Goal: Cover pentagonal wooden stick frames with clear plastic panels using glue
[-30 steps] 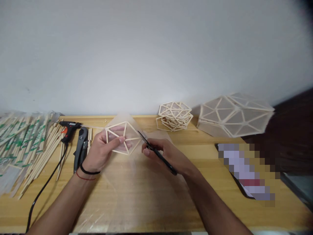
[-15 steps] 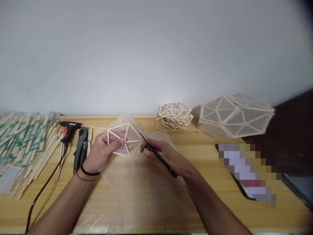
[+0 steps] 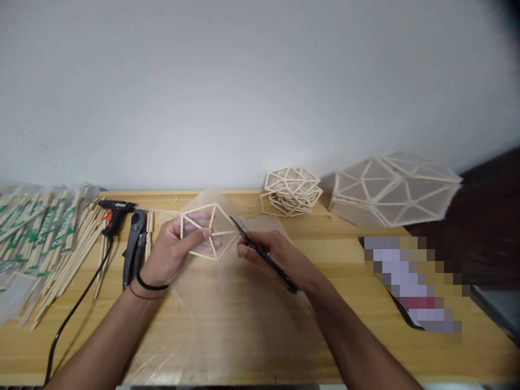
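Stick frame being trimmed over the table

Table (image 3: 479, 346) is the landmark. Translucent sheet (image 3: 227, 319) lies at its front middle. Faceted stick dome (image 3: 392, 189) sits at its back right, stacked frames (image 3: 291, 190) just left of the dome. Pentagon stick frame (image 3: 209, 232) is held above the sheet near table centre, left hand (image 3: 173, 254) clamped on it. Right hand (image 3: 280, 257) grips black scissors (image 3: 262, 253), tips at the frame's right edge.

no legible text, labels or numbers
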The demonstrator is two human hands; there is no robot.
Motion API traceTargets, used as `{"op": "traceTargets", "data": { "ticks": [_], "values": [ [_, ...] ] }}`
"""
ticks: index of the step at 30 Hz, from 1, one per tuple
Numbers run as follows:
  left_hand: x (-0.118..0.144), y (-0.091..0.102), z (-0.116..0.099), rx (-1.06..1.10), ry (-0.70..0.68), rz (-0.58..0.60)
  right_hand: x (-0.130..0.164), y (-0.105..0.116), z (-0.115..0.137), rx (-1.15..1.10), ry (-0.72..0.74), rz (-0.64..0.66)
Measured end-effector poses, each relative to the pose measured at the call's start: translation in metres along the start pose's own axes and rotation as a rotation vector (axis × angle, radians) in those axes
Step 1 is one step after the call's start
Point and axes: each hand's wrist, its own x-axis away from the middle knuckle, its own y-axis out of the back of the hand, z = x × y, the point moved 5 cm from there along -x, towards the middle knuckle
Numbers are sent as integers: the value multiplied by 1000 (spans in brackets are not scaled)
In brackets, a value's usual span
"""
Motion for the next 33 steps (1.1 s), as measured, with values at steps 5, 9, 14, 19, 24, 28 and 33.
{"op": "traceTargets", "data": {
  "ticks": [5,9,14,19,24,28,33],
  "values": [
    [0,-3,0,56,23,-13,-2,0,-1,3,-4,-23],
    [0,-3,0,71,15,-37,-3,1,-2,24,-11,-43],
    [-1,-4,0,110,34,-36,-4,2,-5,18,-40,-55],
    [1,-9,1,110,48,11,-2,1,1,-14,-18,-60],
    [3,-11,2,122,66,56,-2,-1,4,-56,-6,-35],
    [2,-10,2,115,69,70,-2,-1,3,-58,-7,-25],
    [0,-10,3,117,79,51,-4,0,0,-10,-24,-61]
  ]
}}
